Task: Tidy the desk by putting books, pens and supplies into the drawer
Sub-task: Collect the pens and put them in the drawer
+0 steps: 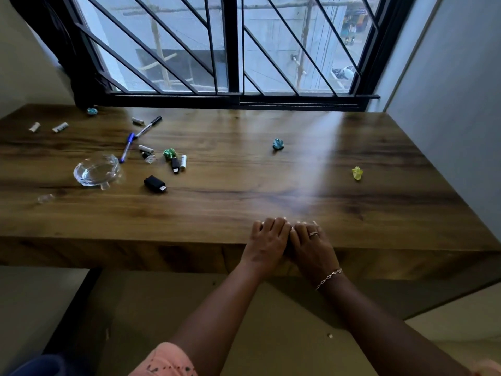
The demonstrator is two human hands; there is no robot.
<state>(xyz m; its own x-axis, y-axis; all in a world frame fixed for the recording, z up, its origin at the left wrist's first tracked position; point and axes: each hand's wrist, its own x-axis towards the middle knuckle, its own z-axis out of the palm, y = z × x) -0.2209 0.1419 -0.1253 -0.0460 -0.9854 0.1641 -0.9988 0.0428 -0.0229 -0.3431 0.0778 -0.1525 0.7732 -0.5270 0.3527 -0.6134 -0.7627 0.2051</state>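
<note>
My left hand [267,244] and my right hand [311,246] lie side by side, touching, on the front edge of the wooden desk [271,172]; they hold nothing. Far to the left lie a blue pen [126,148] and a black-capped pen [149,125]. Around them are several small batteries [183,162], a black USB stick [155,184] and a smaller black USB stick [175,165]. The desk's front panel [379,264] below my hands shows a vertical seam; no open drawer is in view.
A glass ashtray [96,172] stands at the left front. Crumpled paper balls lie about: green [169,153], teal [278,144], yellow [357,173], another teal one [92,111] by the barred window [233,50]. A wall bounds the desk's right side.
</note>
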